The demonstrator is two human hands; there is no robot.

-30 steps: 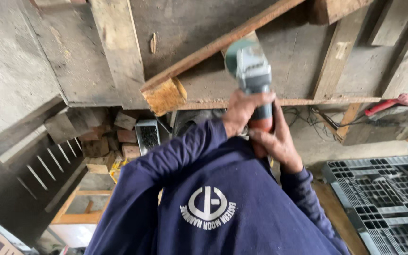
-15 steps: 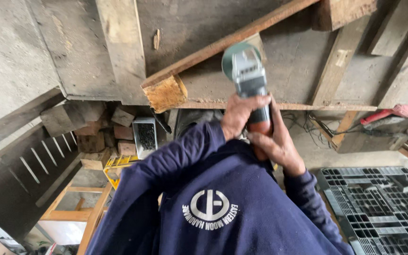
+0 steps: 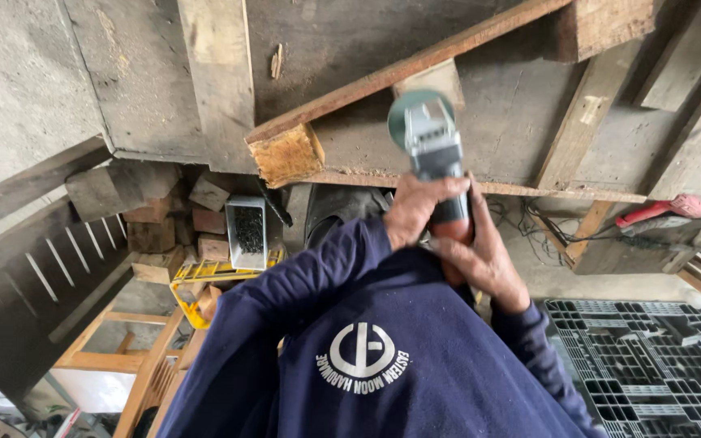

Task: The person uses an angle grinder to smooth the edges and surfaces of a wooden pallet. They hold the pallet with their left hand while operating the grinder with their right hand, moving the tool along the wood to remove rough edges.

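Both hands clenched on a grinder: left hand wrapped round the body, right hand gripping lower, at the tail. The tool has come up since a second ago; its disc now lies over the slanted wooden beam rather than below it. Contact probable, but blur hides the edge. A box of screws sits well apart, beside stacked wood blocks.

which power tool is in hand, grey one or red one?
The grey angle grinder, gripped by both hands at the frame's middle. The red tool lies untouched on boards at right.
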